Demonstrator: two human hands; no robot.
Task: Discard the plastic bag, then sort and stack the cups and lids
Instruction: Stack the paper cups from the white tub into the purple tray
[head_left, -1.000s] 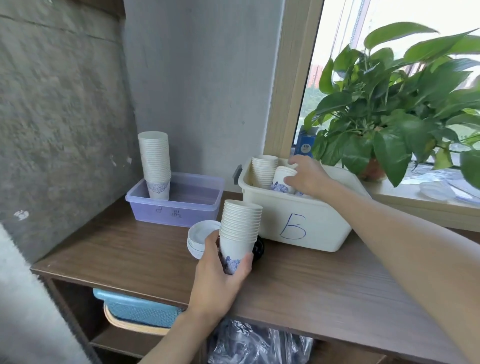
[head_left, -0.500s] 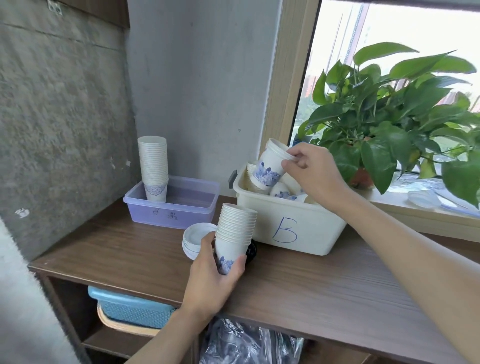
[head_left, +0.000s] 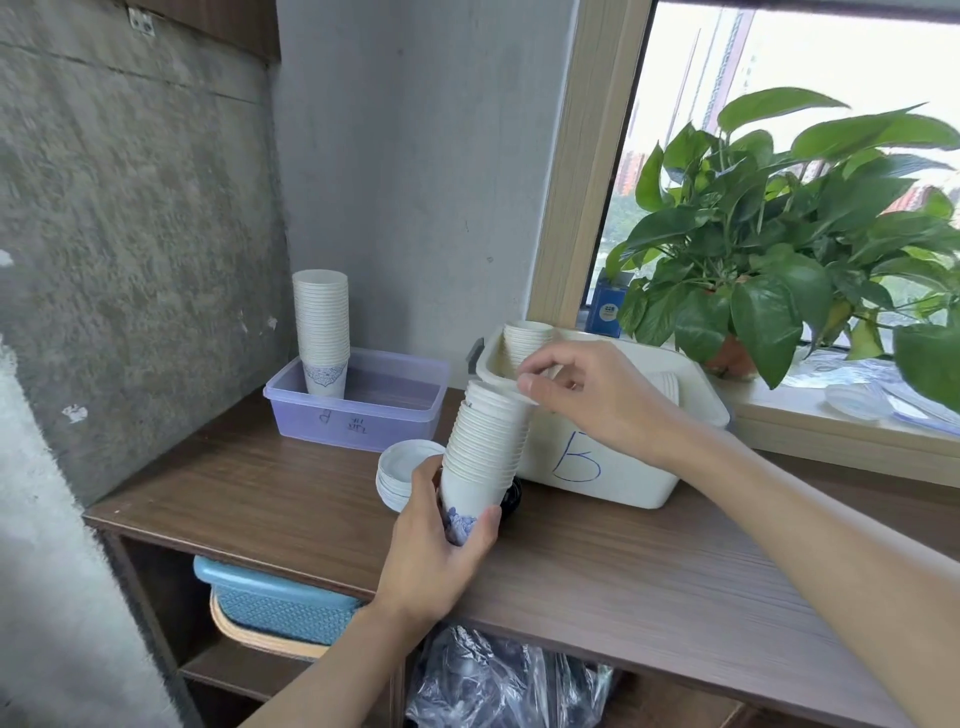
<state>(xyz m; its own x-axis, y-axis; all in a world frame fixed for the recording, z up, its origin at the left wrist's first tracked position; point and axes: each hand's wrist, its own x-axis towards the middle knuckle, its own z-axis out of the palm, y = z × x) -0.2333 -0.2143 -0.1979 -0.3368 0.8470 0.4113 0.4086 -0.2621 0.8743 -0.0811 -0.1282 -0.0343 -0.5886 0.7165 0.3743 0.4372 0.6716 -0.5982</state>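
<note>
My left hand (head_left: 436, 551) grips the bottom of a tilted stack of white paper cups (head_left: 485, 447) with blue print, held above the wooden tabletop. My right hand (head_left: 592, 395) pinches the rim of the top cup of that stack. Behind it stands a cream bin marked B (head_left: 613, 467) with another short cup stack (head_left: 524, 340) inside. A tall cup stack (head_left: 322, 327) stands in the purple tray (head_left: 395, 410) at the back left. White lids (head_left: 402, 467) are piled on the table beside my left hand. A clear plastic bag (head_left: 498, 680) lies under the table.
A potted green plant (head_left: 779, 249) stands on the window sill at the right, with clear plastic items (head_left: 857, 400) beside it. A blue basket (head_left: 270, 603) sits on the shelf below. Concrete walls close the left and back. A dark object (head_left: 514, 496) lies behind the held stack.
My right hand lifted a cup out of the bin marked B and brought it left and down onto the top of the stack in my left hand. That stack now tilts right.
</note>
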